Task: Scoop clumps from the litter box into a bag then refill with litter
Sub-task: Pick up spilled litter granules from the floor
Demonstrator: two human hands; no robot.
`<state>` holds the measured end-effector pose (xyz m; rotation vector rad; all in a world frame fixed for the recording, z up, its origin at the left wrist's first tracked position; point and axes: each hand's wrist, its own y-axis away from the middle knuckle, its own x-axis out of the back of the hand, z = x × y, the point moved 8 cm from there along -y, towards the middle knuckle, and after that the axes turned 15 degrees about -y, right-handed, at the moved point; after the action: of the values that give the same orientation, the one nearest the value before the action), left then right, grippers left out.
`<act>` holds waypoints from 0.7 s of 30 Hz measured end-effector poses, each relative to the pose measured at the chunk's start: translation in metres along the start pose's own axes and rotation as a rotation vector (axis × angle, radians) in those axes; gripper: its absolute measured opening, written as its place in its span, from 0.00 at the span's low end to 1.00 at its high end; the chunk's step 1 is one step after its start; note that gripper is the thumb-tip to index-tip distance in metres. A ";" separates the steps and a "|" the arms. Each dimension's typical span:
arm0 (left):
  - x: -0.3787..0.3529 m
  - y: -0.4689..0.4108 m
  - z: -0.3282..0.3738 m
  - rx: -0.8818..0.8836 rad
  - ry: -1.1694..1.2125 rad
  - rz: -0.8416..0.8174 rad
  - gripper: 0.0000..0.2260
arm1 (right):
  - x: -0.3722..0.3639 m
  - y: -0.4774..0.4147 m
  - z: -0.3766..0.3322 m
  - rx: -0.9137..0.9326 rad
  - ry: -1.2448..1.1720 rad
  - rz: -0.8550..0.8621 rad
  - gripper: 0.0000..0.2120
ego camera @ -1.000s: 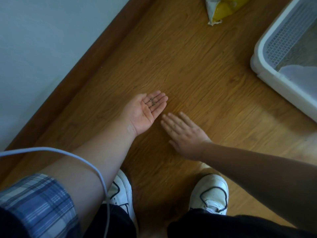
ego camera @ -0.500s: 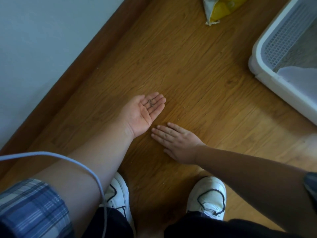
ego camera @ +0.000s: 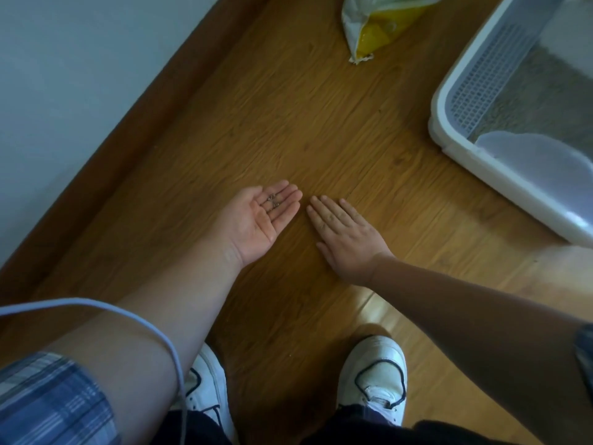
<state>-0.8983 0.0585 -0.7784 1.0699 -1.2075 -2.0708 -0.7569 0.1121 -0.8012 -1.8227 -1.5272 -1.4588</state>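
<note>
Resting on left palm (ego camera: 256, 220), grey litter grains (ego camera: 272, 200)

A wooden floor (ego camera: 288, 130) of warm brown planks fills most of the frame, its grain running diagonally from lower left to upper right. Along the left side a darker brown skirting board (ego camera: 134, 130) runs on the same diagonal, from the lower left edge up to the top middle. Above it, in the upper left of the frame, stands a plain pale grey-blue wall (ego camera: 70, 78). A bright patch of light (ego camera: 378, 313) gleams on the planks at lower right.
</note>
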 end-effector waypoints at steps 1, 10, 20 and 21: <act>-0.001 -0.001 -0.001 0.004 0.001 -0.004 0.19 | 0.003 0.005 -0.001 0.013 -0.024 0.016 0.31; -0.009 -0.005 -0.009 0.008 -0.004 -0.023 0.18 | 0.036 0.048 0.051 -0.245 -0.300 0.401 0.14; -0.003 -0.008 -0.028 0.040 -0.068 -0.007 0.18 | 0.055 -0.008 0.067 -0.286 -0.376 0.387 0.10; -0.003 -0.010 -0.031 0.048 -0.076 -0.007 0.18 | 0.057 -0.010 0.067 -0.277 -0.372 0.388 0.09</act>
<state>-0.8712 0.0507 -0.7946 1.0271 -1.2980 -2.1146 -0.7406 0.1974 -0.7838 -2.4994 -1.0582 -1.2387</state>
